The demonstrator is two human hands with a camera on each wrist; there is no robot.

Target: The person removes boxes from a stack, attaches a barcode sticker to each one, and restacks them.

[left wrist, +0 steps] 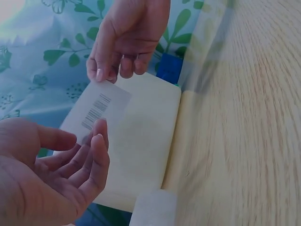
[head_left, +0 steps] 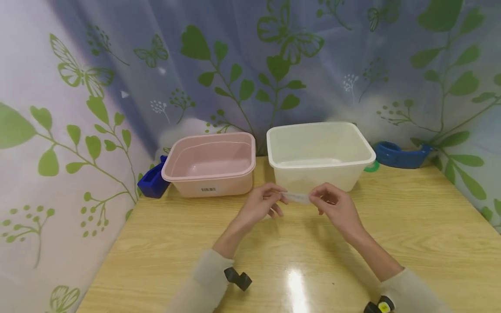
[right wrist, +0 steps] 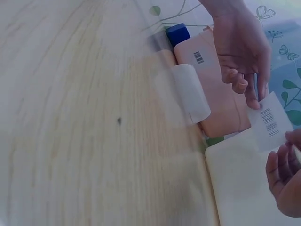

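A small, flat, whitish translucent label (head_left: 297, 198) is stretched between both hands above the table, just in front of the white tub. My left hand (head_left: 260, 204) pinches its left end between thumb and fingers, and my right hand (head_left: 336, 208) pinches the other end. Dark printed lines like a barcode show on the label (left wrist: 99, 107) in the left wrist view, and on the label (right wrist: 270, 123) in the right wrist view. Seen from the head it is almost edge-on, so the print is hidden there.
Behind the hands stand a pink tub (head_left: 213, 184) with a barcode sticker and a white tub (head_left: 313, 176). A blue tape dispenser (head_left: 403, 156) sits at the right, near a green ring (head_left: 372, 166). Left of the pink tub lies a dark blue object (head_left: 154, 180). Patterned curtains hang behind.
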